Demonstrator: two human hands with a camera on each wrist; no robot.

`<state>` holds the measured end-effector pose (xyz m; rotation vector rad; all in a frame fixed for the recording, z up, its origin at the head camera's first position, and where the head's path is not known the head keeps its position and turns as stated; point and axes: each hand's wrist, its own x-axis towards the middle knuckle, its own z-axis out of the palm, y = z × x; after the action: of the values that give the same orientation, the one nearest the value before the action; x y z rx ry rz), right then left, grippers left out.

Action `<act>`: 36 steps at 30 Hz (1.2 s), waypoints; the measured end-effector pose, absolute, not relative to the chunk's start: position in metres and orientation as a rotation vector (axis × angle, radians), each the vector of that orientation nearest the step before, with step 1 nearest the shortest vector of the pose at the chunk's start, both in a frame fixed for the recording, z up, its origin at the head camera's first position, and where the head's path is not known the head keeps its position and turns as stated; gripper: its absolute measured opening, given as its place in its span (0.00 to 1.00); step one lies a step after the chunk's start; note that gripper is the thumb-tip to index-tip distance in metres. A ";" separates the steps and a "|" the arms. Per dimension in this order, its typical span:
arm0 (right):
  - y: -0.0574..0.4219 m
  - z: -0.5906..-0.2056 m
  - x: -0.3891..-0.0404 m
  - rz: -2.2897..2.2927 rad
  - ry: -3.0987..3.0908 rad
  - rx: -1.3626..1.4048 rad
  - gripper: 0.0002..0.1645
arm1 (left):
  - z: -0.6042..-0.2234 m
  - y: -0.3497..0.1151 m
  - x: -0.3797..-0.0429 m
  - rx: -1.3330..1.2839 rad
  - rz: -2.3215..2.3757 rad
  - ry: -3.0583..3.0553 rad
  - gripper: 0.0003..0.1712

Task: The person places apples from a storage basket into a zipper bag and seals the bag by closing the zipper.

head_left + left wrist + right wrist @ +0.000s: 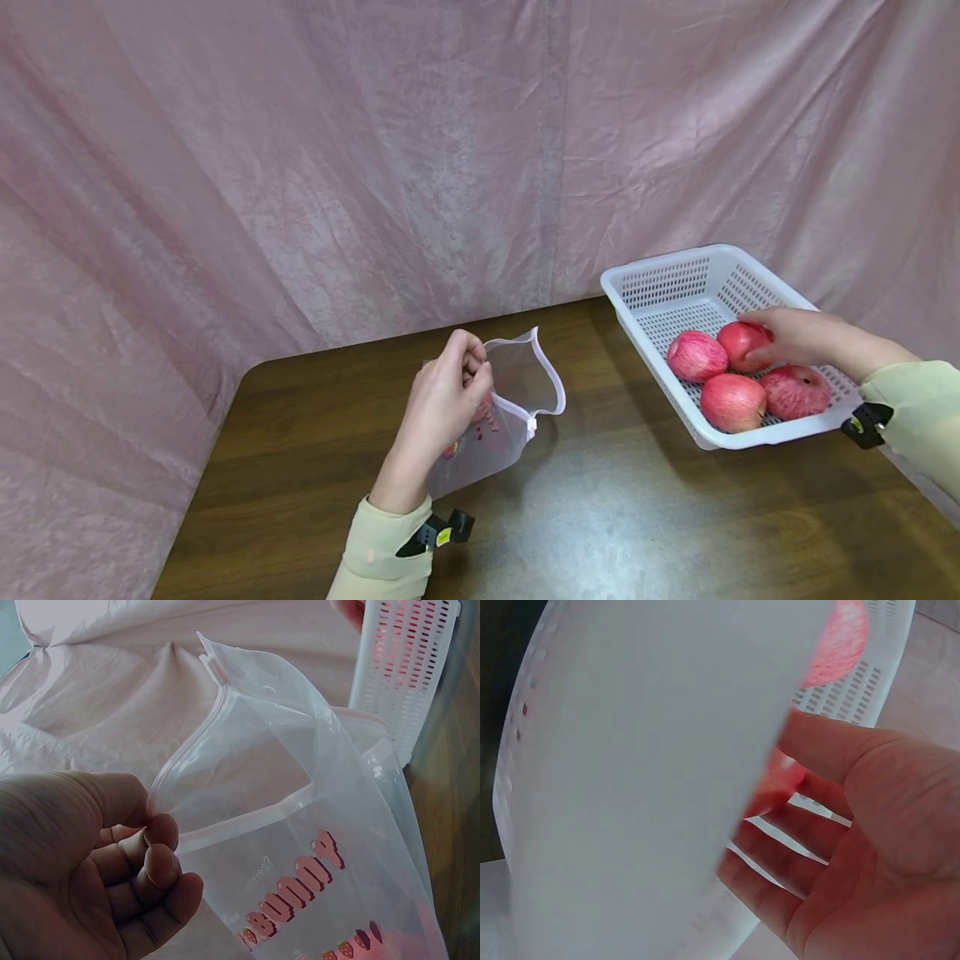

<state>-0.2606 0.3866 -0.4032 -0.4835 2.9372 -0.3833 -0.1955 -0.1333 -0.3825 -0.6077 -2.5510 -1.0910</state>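
Note:
My left hand (pixel 442 392) pinches the upper edge of a clear zip bag (pixel 487 458) between thumb and forefinger. The bag's mouth gapes, with a pink zip rim and a white slider (pixel 532 424) at its corner. Red "BUNNY" lettering (pixel 296 889) shows on its front in the left wrist view. Over at the right, my right hand (pixel 798 335) reaches into a white plastic basket (pixel 652 354) and grips a red apple (pixel 738 342), fingers and thumb around its sides. In the right wrist view a blurred pale surface hides part of that apple (pixel 776 784).
Three other apples lie in the basket around the gripped one: one to the left (pixel 697 356), one in front (pixel 733 402) and one nearer the right (pixel 797 392). The basket stands on a brown wooden table (pixel 322 442). A pink curtain (pixel 420 167) hangs behind.

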 end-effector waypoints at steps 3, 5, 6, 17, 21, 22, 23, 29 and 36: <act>0.388 -0.404 -0.261 -0.410 2.928 -0.457 0.44 | -0.382 -0.133 -0.195 -0.604 -1.085 -2.551 0.09; 0.389 -0.404 -0.261 -0.422 2.925 -0.449 0.42 | -0.383 -0.134 -0.195 -0.603 -1.084 -2.551 0.09; 0.389 -0.404 -0.261 -0.427 2.923 -0.439 0.41 | -0.383 -0.134 -0.195 -0.603 -1.084 -2.553 0.09; 0.386 -0.403 -0.263 -0.408 2.951 -0.383 0.31 | -0.382 -0.134 -0.194 -0.591 -1.100 -2.558 0.09; 0.386 -0.405 -0.263 -0.439 2.947 -0.359 0.34 | -0.381 -0.133 -0.194 -0.588 -1.096 -2.560 0.10; 0.386 -0.406 -0.263 -0.447 2.943 -0.352 0.37 | -0.382 -0.133 -0.194 -0.588 -1.095 -2.560 0.10; 0.386 -0.407 -0.263 -0.456 2.937 -0.349 0.39 | -0.382 -0.134 -0.194 -0.587 -1.095 -2.561 0.10; 0.390 -0.412 -0.264 -0.468 2.932 -0.363 0.47 | -0.382 -0.133 -0.194 -0.593 -1.094 -2.563 0.09; 0.395 -0.417 -0.265 -0.459 2.949 -0.425 0.43 | -0.381 -0.134 -0.194 -0.593 -1.099 -2.572 0.09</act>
<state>-0.2647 0.3948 -0.4168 -0.4251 2.9487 -0.4586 -0.1940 -0.1336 -0.3814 -0.5928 -2.5718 -1.0987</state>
